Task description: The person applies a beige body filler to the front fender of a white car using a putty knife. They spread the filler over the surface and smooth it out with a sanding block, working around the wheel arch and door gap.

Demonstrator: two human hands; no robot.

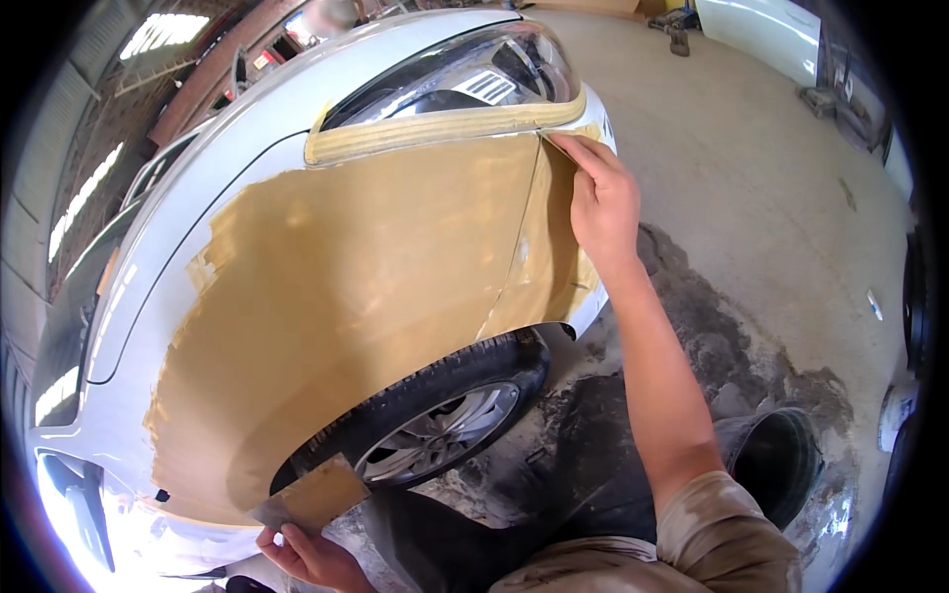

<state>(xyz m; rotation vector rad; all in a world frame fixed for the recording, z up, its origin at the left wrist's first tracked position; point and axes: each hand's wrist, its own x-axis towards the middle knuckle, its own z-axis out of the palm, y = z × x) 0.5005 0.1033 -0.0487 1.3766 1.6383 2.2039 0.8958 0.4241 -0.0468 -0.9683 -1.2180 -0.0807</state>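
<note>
My left hand (pixel 302 553) grips a flat scraper (pixel 311 494) with tan paste on it, low beside the front wheel (pixel 435 435). My right hand (pixel 601 193) is at the upper right edge of the tan-coated fender (pixel 366 247), just below the taped headlight (pixel 470 84). Its fingers are closed, their tips at the panel; anything between them is too hidden to make out. Yellow masking tape (pixel 405 135) runs along the headlight's lower edge. The coating spreads over a white car body (pixel 188 198) with ragged borders. A thin seam crosses it near my right hand.
My legs and a dark open bucket (pixel 776 465) are at the lower right on the stained floor (pixel 741 178). A white panel (pixel 761 40) and stands are at the back right. A small white tube (pixel 874 304) lies on the floor. Containers line the right rim.
</note>
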